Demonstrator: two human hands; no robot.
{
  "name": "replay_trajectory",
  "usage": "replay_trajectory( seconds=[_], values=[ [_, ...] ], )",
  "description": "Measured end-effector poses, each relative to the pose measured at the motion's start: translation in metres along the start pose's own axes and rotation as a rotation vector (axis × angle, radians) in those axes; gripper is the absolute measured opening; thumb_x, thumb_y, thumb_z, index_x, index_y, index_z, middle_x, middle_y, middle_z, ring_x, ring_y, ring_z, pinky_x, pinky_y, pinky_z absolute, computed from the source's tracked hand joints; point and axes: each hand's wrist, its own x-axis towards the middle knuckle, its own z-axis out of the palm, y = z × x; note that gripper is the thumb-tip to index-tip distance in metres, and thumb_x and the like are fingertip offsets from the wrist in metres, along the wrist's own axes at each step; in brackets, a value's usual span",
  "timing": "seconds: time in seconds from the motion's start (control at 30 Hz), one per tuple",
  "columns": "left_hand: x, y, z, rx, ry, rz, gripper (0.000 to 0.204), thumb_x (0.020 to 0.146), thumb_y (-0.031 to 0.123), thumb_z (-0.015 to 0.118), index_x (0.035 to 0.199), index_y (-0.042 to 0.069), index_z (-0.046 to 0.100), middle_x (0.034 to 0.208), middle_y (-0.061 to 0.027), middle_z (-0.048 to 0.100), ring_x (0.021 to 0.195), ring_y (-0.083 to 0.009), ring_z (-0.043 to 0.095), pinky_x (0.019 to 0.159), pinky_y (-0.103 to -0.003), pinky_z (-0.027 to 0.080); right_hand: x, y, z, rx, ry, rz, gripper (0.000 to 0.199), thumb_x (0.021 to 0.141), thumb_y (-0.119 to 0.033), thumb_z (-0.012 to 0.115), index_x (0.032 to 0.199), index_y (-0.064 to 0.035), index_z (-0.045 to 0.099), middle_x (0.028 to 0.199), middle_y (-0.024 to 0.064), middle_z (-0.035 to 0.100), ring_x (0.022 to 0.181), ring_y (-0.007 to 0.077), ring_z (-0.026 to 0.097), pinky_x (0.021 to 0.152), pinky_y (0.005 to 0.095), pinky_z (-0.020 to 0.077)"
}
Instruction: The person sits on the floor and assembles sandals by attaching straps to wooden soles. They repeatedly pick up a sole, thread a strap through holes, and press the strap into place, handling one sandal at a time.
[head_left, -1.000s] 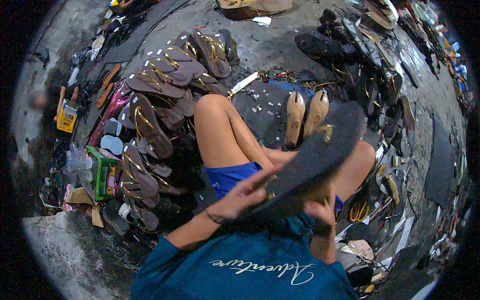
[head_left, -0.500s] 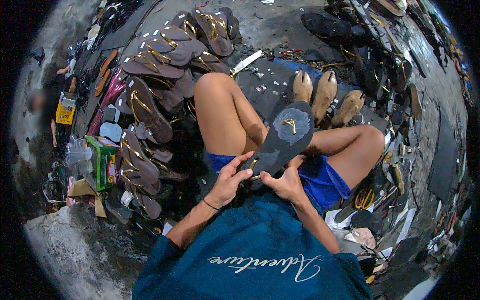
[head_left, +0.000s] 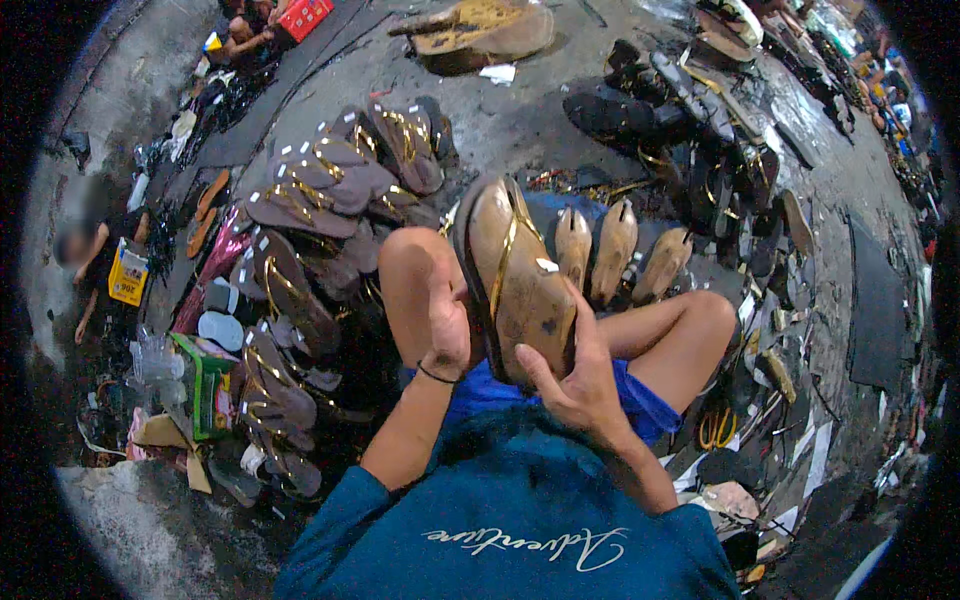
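Clutching a sandal-strapped wooden last [head_left: 532, 305], the right hand [head_left: 583, 382] faces the flat left hand [head_left: 448, 322], three more lasts [head_left: 614, 250] just beyond.

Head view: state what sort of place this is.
Probably a sandal-making workshop: gold-strapped sandals lie piled on the left, wooden foot forms rest ahead, and the right hand grips another form.

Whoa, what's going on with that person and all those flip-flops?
The person's right hand grips a wooden shoe last with a gold-strapped flip-flop on it. The left hand is open beside the sole. Three smaller-looking lasts sit beyond, and more flip-flops lie piled to the left.
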Motion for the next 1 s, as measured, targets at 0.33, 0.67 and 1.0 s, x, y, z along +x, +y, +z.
replay_trajectory(
  seconds=[0.33,0.67,1.0],
  values=[
    [0.028,0.061,-0.023,-0.316,0.071,0.053,0.077,0.088,0.063,0.052,0.133,0.001,0.045,0.115,-0.0203,0.058,0.098,-0.0299,0.061,0.077,-0.038,0.057,0.022,0.102,0.011,-0.132,0.018,0.240,0.055,0.088,-0.009,0.064,0.136,0.0018,0.041,0.125,0.0125,0.056,0.112,0.0201,0.055,0.098,0.0329,0.0434],
    [-0.014,-0.033,-0.021,-0.460,-0.162,-0.388,0.069,0.097,0.057,0.037,0.140,0.003,0.041,0.133,-0.0232,0.050,0.113,-0.0422,0.054,0.084,-0.048,0.055,0.124,0.046,-0.041,-0.161,-0.418,-0.128,0.023,0.084,-0.014,0.067,0.106,-0.0054,0.066,0.121,0.0164,0.061,0.118,0.0276,0.055,0.099,0.0381,0.0428],
    [-0.086,0.170,-0.068,1.475,0.683,0.548,0.050,0.091,0.010,0.059,0.137,-0.001,0.044,0.134,-0.0133,0.051,0.118,-0.0217,0.051,0.102,-0.034,0.040,0.183,0.193,-0.103,-0.603,0.033,0.086,0.057,0.077,-0.041,0.074,0.118,-0.0049,0.061,0.123,0.0201,0.055,0.114,0.0360,0.052,0.099,0.0446,0.0424]
  ],
)
